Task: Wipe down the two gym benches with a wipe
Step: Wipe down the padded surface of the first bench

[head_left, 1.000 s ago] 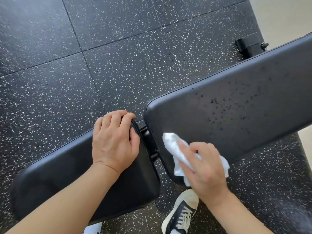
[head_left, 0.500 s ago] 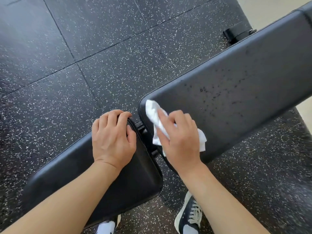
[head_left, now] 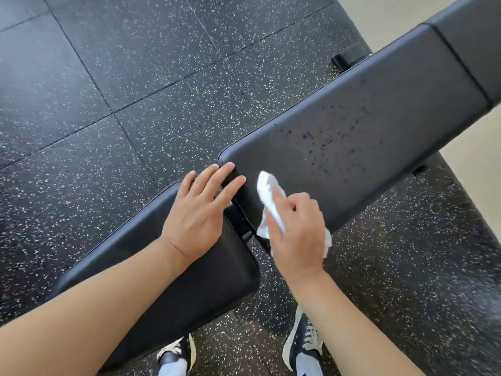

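Observation:
A black padded gym bench runs from lower left to upper right. Its long back pad [head_left: 366,137] carries dark specks in the middle. The shorter seat pad [head_left: 168,280] lies nearer me, with a narrow gap between the two. My right hand [head_left: 296,234] presses a crumpled white wipe [head_left: 267,192] onto the near end of the back pad. My left hand [head_left: 199,210] lies flat with fingers spread on the seat pad's far end, its fingertips reaching across the gap onto the back pad's corner. A second pad [head_left: 471,36] shows at the upper right edge.
Black rubber floor tiles [head_left: 135,77] with white flecks surround the bench. My two dark sneakers [head_left: 305,346] stand on the floor below the pads. A black bench foot [head_left: 347,59] pokes out behind the back pad. A pale floor strip lies at the far right.
My right hand slid the wipe from the pad's near edge toward its corner and then back along the end. My left hand's curled fingers flattened and stretched across the gap.

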`<move>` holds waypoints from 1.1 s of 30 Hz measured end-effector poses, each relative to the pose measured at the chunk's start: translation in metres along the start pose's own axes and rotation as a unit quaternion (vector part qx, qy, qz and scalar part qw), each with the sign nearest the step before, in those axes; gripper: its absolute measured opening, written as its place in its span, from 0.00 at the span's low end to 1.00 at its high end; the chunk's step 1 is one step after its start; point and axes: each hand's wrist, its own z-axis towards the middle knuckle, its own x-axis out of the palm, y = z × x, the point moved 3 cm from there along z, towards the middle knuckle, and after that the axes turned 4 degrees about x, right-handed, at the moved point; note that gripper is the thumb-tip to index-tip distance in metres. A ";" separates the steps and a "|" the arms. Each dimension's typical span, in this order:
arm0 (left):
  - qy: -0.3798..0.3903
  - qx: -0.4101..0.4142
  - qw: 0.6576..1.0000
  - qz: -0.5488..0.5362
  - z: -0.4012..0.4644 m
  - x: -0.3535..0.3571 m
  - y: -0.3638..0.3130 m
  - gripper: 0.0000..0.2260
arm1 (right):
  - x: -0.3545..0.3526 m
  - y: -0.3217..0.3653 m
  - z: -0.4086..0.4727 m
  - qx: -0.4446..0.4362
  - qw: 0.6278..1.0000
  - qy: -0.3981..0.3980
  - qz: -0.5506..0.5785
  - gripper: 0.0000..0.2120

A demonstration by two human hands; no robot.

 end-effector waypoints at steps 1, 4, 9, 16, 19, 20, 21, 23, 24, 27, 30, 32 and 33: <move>0.004 -0.004 1.000 -0.005 0.001 -0.001 -0.001 0.26 | 0.003 0.013 -0.004 -0.021 1.000 0.007 0.002 0.19; 0.025 -0.010 1.000 -0.014 0.004 -0.007 -0.003 0.26 | -0.002 0.019 -0.005 -0.098 0.994 0.045 0.011 0.17; 0.016 -0.061 0.996 -0.061 0.030 -0.016 -0.020 0.24 | -0.039 -0.080 0.013 -0.067 0.997 0.027 0.011 0.16; -0.092 -0.233 0.962 -0.105 0.045 0.018 -0.077 0.28 | -0.041 -0.093 0.010 0.080 0.996 -0.008 0.039 0.18; -0.105 -0.231 0.965 -0.068 0.048 0.030 -0.077 0.30 | -0.022 -0.048 -0.019 -0.022 0.998 0.012 0.050 0.18; -0.106 -0.230 0.965 -0.063 0.048 0.033 -0.075 0.31 | -0.020 -0.040 -0.026 -0.034 0.997 0.022 0.059 0.17; -0.110 -0.228 0.966 -0.059 0.047 0.035 -0.074 0.31 | -0.021 -0.036 -0.028 -0.043 0.996 0.028 0.067 0.16; -0.120 -0.221 0.966 -0.050 0.047 0.037 -0.073 0.31 | -0.027 -0.045 -0.024 -0.079 0.994 0.034 0.066 0.14; -0.122 -0.218 0.967 -0.049 0.047 0.038 -0.073 0.31 | -0.031 -0.058 -0.019 -0.093 0.993 0.035 0.062 0.14; -0.126 -0.213 0.968 -0.041 0.048 0.040 -0.072 0.31 | -0.044 -0.117 0.008 -0.045 0.998 -0.007 0.053 0.15; -0.129 -0.211 0.968 -0.039 0.049 0.041 -0.072 0.31 | -0.050 -0.151 0.029 0.061 0.995 -0.048 0.059 0.17; -0.133 -0.210 0.968 -0.039 0.049 0.042 -0.072 0.31 | -0.044 -0.132 0.027 0.085 0.993 -0.057 0.057 0.17; -0.134 -0.209 0.968 -0.039 0.048 0.042 -0.072 0.31 | -0.038 -0.114 0.023 0.071 0.995 -0.046 0.060 0.17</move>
